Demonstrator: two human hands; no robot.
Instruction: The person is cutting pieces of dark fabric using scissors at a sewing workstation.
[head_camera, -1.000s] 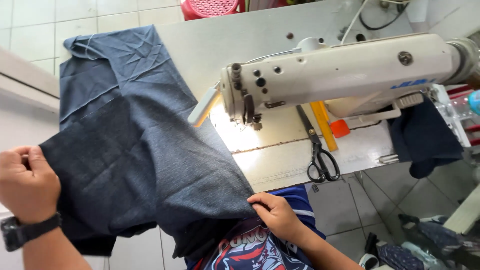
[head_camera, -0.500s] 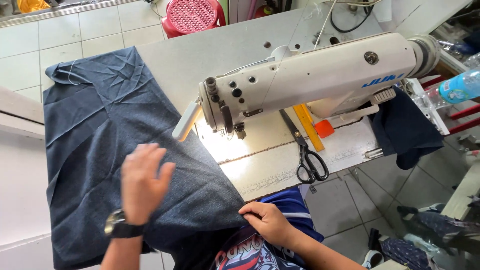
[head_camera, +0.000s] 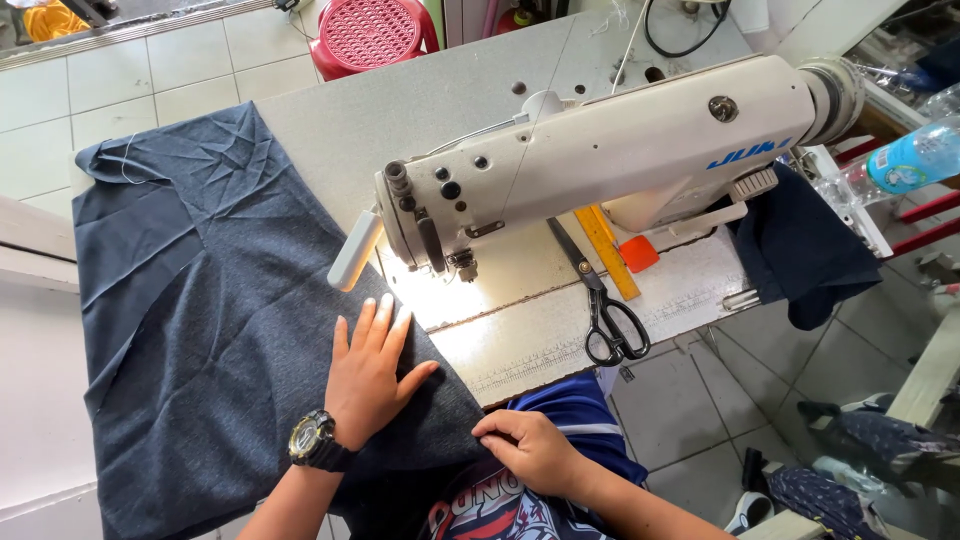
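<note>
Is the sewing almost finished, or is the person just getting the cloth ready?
Just getting ready, it seems. Done: the dark blue denim cloth is spread over the grey table. In hand: the left hand presses flat on it, while the right hand pinches its near edge. Left: no cloth lies under the needle of the cream sewing machine, and the black-handled scissors lie untouched.

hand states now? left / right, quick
Left hand: open, palm flat on the dark blue fabric, holding nothing.
Right hand: fingers curled, pinching the fabric's near edge at the table edge.
</note>
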